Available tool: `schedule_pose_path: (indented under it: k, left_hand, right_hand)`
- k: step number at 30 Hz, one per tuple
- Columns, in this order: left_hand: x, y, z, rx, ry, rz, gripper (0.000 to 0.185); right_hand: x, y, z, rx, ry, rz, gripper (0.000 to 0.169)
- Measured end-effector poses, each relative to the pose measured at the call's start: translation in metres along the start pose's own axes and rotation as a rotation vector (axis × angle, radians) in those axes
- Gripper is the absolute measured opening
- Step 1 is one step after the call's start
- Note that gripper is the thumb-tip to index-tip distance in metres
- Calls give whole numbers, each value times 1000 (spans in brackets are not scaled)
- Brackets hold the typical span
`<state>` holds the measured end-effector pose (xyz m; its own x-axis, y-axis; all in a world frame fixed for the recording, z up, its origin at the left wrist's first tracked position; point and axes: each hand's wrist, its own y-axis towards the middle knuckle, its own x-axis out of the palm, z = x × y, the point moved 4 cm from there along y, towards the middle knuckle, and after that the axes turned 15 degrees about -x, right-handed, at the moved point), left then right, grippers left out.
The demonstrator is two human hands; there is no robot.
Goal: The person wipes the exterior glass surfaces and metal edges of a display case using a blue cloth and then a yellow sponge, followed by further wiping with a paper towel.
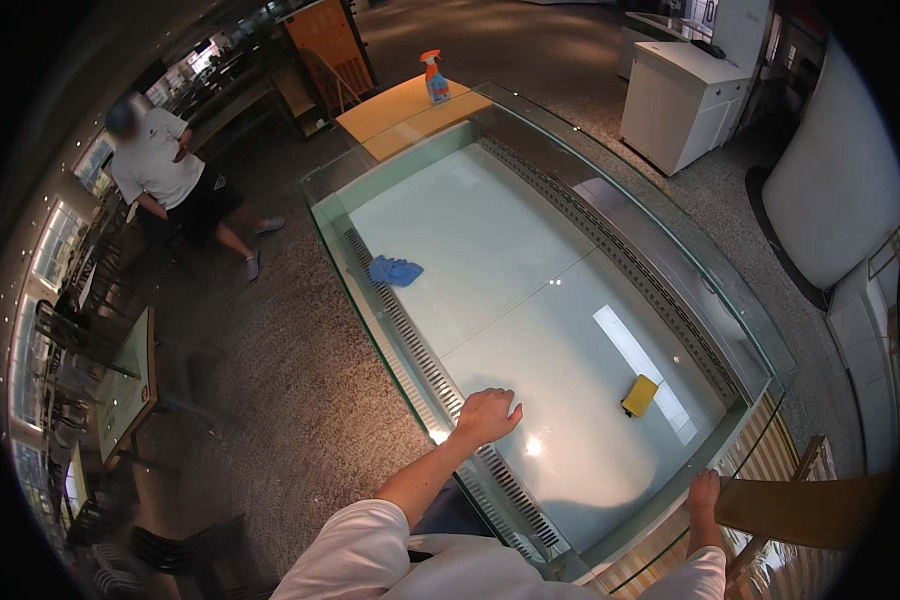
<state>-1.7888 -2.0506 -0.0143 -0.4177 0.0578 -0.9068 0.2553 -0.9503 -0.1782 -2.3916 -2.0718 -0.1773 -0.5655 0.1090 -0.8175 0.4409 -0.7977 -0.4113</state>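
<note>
Before me is a glass-sided display case (585,566) with a pale, glossy floor panel (487,225). My left hand (489,416) hangs over its left side, close to the slotted metal vent strip (514,484). The fingers are loosely bent with a gap at the thumb, and nothing shows in them; the palm is hidden. At the case's near right end, my right hand (703,491) grips the rim, its fingertips over the edge. A yellow sponge (642,395) lies on the panel at the right. Farther off, a crumpled blue cloth (395,271) lies partly over the left vent strip.
An orange-topped spray bottle (436,81) stands on a wooden surface (390,112) beyond the case. A person (169,165) stands at the left. A white cabinet (679,105) is at the back right, a table (126,382) at the left. A brown board (802,510) sits beside my right hand.
</note>
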Motion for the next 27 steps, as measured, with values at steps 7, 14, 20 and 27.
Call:
schedule_pose_path:
  k: [7,14,20,27]
  left_hand:
    - [-2,-3,-2,9,-53,31,29]
    - [-5,-3,-4,-12,-68,-4,26]
    - [2,-1,-7,0,-55,-30,26]
    - [1,-1,-7,-5,-61,-11,24]
  right_hand:
    - [-38,-44,-72,-112,73,-96,21]
    - [-48,-77,-130,-62,353,-160,19]
    - [-58,-100,-154,-303,302,-304,17]
    - [-39,-107,-156,-365,359,-221,18]
